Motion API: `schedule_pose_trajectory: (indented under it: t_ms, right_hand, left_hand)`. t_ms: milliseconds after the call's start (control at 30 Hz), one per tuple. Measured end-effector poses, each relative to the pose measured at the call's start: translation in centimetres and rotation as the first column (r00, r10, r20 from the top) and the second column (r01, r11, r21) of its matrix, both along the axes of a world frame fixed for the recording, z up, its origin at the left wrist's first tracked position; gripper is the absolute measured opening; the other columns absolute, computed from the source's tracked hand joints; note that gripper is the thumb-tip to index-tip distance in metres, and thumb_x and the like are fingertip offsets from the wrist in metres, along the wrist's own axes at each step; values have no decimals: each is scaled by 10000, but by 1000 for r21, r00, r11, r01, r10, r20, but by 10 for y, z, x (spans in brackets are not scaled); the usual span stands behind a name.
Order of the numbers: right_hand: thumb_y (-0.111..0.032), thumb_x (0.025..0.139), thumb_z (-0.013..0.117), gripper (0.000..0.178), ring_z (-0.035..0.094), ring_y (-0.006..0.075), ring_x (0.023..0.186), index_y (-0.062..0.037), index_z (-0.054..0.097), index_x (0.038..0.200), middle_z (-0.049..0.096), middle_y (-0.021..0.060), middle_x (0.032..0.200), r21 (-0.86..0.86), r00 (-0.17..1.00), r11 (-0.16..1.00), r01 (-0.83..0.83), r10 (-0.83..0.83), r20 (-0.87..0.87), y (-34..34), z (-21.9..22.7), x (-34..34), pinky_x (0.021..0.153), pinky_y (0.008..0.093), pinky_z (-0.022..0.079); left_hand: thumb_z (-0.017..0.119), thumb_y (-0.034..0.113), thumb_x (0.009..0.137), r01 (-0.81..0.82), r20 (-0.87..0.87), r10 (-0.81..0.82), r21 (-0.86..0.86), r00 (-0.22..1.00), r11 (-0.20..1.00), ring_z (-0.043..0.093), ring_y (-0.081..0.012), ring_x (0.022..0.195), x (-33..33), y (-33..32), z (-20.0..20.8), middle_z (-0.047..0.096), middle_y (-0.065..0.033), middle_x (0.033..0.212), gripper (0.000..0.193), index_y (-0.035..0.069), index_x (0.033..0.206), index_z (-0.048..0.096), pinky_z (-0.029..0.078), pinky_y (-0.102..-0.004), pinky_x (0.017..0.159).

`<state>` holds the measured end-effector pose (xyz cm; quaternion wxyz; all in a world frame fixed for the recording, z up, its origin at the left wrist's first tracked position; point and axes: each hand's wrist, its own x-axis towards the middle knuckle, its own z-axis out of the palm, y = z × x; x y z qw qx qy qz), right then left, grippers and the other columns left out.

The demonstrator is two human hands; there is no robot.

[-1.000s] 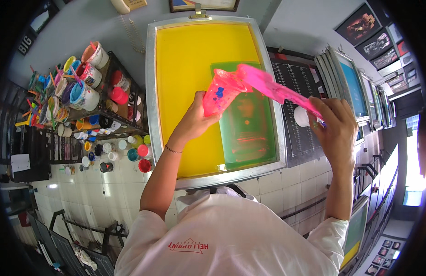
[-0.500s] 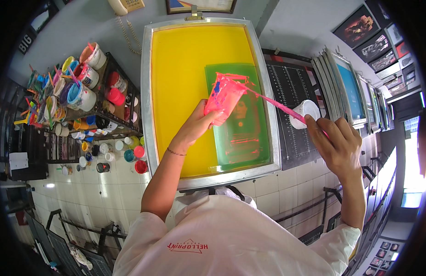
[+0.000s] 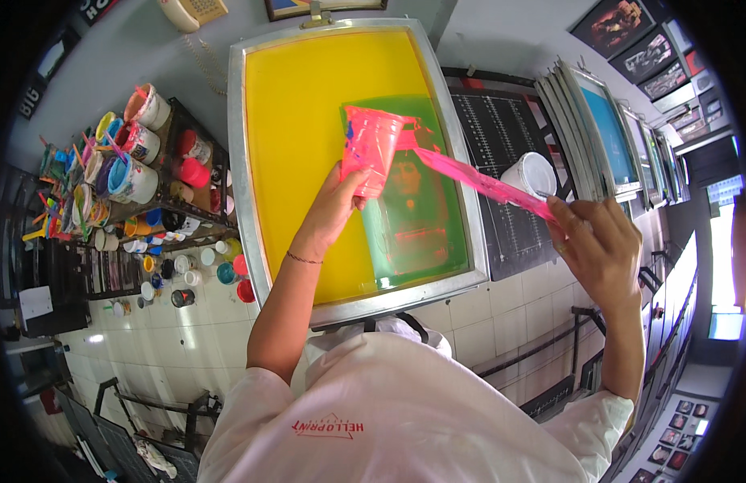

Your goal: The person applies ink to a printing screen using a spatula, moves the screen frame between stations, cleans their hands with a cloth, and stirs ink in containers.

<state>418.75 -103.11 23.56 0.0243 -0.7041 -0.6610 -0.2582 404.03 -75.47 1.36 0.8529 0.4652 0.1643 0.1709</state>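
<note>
My left hand (image 3: 338,200) is closed round the lower part of a plastic cup (image 3: 371,153) coated with bright pink ink. The cup is over the screen printing frame (image 3: 238,161), whose mesh is yellow with a green stencil area (image 3: 389,266). Pink ink (image 3: 412,138) is at the cup's rim and in streaks on the stencil. My right hand (image 3: 598,245) grips one end of a flat, ink-covered pink stick (image 3: 490,183). Its other end points at the cup and lies just right of it, apart from the cup wall.
A white tub (image 3: 530,179) stands on the black gridded board (image 3: 494,133) right of the frame. Beyond it several screens (image 3: 602,121) lean upright. To the left, a shelf (image 3: 168,161) carries ink pots, with more pots (image 3: 226,272) on the tiled floor. A clamp (image 3: 315,16) sits at the frame's far edge.
The cup has moved slightly left and up in the picture and stands more upright. The stick has turned its broad side into view, and its tip has come away from the cup's rim.
</note>
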Motion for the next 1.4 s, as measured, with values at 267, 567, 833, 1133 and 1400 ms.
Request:
schedule_pose_trajectory:
  t_ms: [267, 567, 833, 1133, 1400]
  right_hand:
    - [-82, 715, 765, 211, 630, 299, 722, -64, 748, 925, 624, 112, 776, -354, 689, 853, 384, -520, -504, -53, -60, 15, 649, 399, 503]
    - [-77, 680, 775, 281, 623, 321, 735, -38, 735, 955, 620, 131, 779, -444, 776, 889, 113, -358, -519, -10, -102, 64, 684, 411, 499]
    - [-67, 681, 757, 286, 636, 294, 698, -62, 750, 967, 636, 121, 785, -413, 746, 899, 145, -374, -551, 9, -79, 53, 659, 392, 509]
    - [-109, 747, 726, 220, 625, 287, 656, -40, 748, 955, 629, 128, 748, -281, 707, 960, 15, -209, -675, 41, -111, 31, 629, 382, 501]
    - [-165, 793, 732, 200, 656, 356, 742, -25, 736, 936, 669, 177, 822, -200, 713, 849, 489, -521, -469, 26, -93, 31, 691, 438, 513]
  left_hand:
    - [602, 227, 964, -100, 92, 93, 81, 991, 992, 539, -129, 1046, -34, 13, -3, 557, -39, 1224, 472, 69, 1371, 421, 445, -289, 830]
    - [667, 147, 922, -110, 129, 104, 40, 986, 993, 406, -198, 1357, -63, 11, -10, 427, -74, 1460, 710, 63, 1505, 271, 325, -387, 1145]
    - [708, 156, 900, -192, 135, 180, 89, 974, 977, 424, -180, 1335, -95, 12, -5, 434, -59, 1457, 751, 66, 1508, 275, 336, -368, 1131]
    - [721, 202, 896, -199, 126, 182, 143, 975, 970, 435, -166, 1311, -86, 9, -5, 452, -51, 1422, 734, 68, 1485, 304, 353, -353, 1109]
    - [712, 195, 896, -252, 69, 243, 190, 968, 949, 463, -163, 1273, -93, 8, -12, 468, -64, 1391, 672, 61, 1439, 339, 374, -346, 1085]
